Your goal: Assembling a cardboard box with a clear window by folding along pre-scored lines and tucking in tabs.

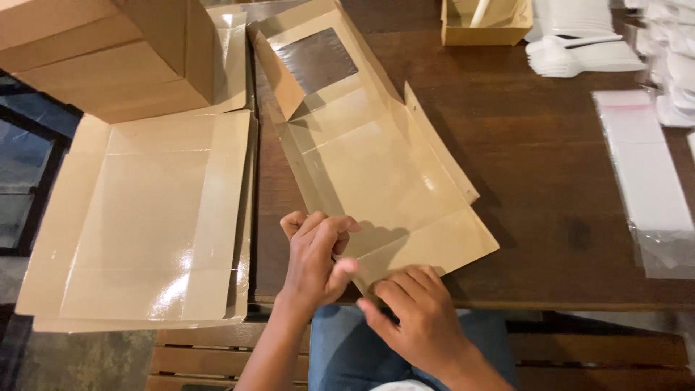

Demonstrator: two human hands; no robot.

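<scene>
Head view looks down on your two hands at the near edge of the dark wooden bench (550,217); both are working the same thing, a flat, unfolded brown cardboard box blank (376,174) with a clear window panel (316,59) at its far end; the blank lies slantwise across the bench, its near corner reaching the bench edge in front of you. Your left hand (316,253) is curled, fingers bent inward and pinched on the near left flap of the blank, thumb pressed against the card; your right hand (420,311) lies just beside it, fingers closed down on the near corner of the same blank, gripping its edge at the lip of the bench; the two hands are nearly touching. A side flap (441,145) on the blank's right stands raised off the bench.

To your left a stack of glossy flat blanks (145,217) overhangs the bench edge; beyond it sits a large cardboard carton (108,51). At the far side stands a small open cardboard tray (485,25); to its right lies a pile of white plastic cutlery (579,51); clear plastic sleeves (644,174) lie along the right side, well apart from your hands. Below the bench your blue jeans (347,347) show.
</scene>
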